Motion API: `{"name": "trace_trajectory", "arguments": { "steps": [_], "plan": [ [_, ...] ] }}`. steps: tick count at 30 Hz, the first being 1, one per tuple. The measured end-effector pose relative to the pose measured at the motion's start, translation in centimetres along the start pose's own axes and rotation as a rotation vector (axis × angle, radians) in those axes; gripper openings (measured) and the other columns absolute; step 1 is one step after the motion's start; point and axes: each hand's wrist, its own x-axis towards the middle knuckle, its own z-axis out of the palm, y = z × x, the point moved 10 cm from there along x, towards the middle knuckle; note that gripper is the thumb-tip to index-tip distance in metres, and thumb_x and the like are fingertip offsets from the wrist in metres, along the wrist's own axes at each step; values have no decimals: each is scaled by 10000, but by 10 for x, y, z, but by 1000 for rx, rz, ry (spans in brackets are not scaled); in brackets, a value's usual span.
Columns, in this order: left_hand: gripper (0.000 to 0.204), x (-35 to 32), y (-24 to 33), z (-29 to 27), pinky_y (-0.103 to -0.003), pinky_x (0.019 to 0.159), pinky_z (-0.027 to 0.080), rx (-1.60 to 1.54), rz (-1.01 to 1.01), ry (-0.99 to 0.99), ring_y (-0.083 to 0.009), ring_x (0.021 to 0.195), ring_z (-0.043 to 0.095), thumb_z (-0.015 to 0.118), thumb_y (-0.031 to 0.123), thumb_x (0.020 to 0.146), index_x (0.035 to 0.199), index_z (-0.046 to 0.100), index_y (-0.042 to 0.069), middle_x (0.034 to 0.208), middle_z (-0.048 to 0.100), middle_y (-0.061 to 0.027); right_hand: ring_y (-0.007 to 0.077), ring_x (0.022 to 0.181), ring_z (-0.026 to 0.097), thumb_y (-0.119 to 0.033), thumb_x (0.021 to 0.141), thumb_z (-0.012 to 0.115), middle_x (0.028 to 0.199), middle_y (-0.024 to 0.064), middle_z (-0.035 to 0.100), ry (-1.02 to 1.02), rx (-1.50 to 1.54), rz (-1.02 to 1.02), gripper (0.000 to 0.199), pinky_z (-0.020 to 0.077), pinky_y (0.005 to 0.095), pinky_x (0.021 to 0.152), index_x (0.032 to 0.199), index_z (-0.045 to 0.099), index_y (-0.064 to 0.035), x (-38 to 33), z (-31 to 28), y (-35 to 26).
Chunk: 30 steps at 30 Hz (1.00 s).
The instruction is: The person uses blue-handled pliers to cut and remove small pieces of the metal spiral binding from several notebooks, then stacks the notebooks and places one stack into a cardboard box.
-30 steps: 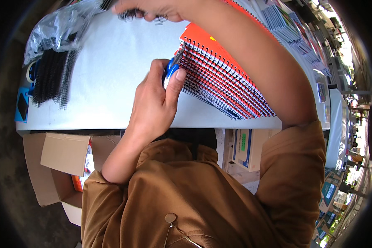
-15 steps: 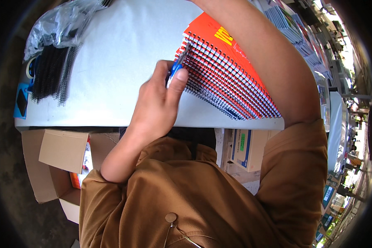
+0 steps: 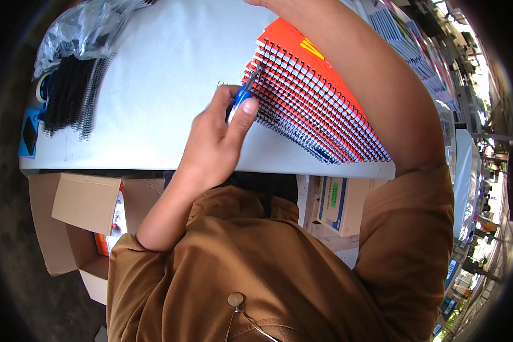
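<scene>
My left hand (image 3: 216,128) is closed around a pair of blue-handled pliers (image 3: 244,94). Their dark jaws point up and right, against the coil ends at the left side of a stack of red spiral-bound notebooks (image 3: 293,40). Black wire coils (image 3: 319,94) run along the edges of the stack, fanned in slanting rows toward me. Across the right part of the stack reaches my right forearm. Only a sliver of my right hand (image 3: 259,2) shows at the top edge, so its fingers are hidden. A tiny dark wire bit (image 3: 220,84) shows beside my left index finger.
On the white table (image 3: 165,85), loose black coils (image 3: 71,97) lie at the left under a clear plastic bag (image 3: 85,34), near a tape roll and a blue packet (image 3: 28,134). An open cardboard box (image 3: 85,205) stands below; another carton (image 3: 345,208) sits under the table.
The pliers have shifted very slightly at the coil ends. A tiny wire bit now shows beside my left index finger. My right arm has moved slightly up and left.
</scene>
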Motion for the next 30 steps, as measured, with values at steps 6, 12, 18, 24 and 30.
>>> {"name": "trace_trajectory", "arguments": {
  "steps": [6,12,18,24,30],
  "plan": [
    [585,-24,4,55,-292,650,494,-1492,-376,-681,-157,665,553,273,562,937,1056,520,45,744,528,-36,103,356,325,-347,872,498,483,-41,360,-13,-20,4,290,220,238,305,652,407,-182,-4,3,-2],
    [471,-3,-17,15,-260,609,431,-351,-70,-150,-140,696,551,367,490,948,1016,526,51,755,546,-42,100,355,323,-352,875,491,481,-43,360,-74,-36,-9,291,221,239,307,653,415,-182,-2,6,-1],
    [563,-26,-9,59,-347,641,496,-1516,-447,-626,-211,716,602,264,526,953,1069,523,38,844,602,-86,101,357,327,-351,871,503,482,-41,365,-56,-47,-7,294,223,239,305,648,419,-178,-4,7,-1],
    [417,-6,-11,1,-366,623,462,83,14,69,-219,707,602,430,406,946,1059,524,16,863,599,-80,102,356,334,-348,867,514,482,-40,372,-41,-85,-18,294,224,240,303,648,421,-176,-6,7,-3],
    [610,-25,-10,63,-398,761,519,-1579,-416,-693,-236,841,616,240,511,957,1206,497,17,914,603,-125,105,352,333,-349,868,513,480,-38,372,-49,-83,-9,295,228,243,302,649,422,-175,-7,8,-3]
  ]
}}
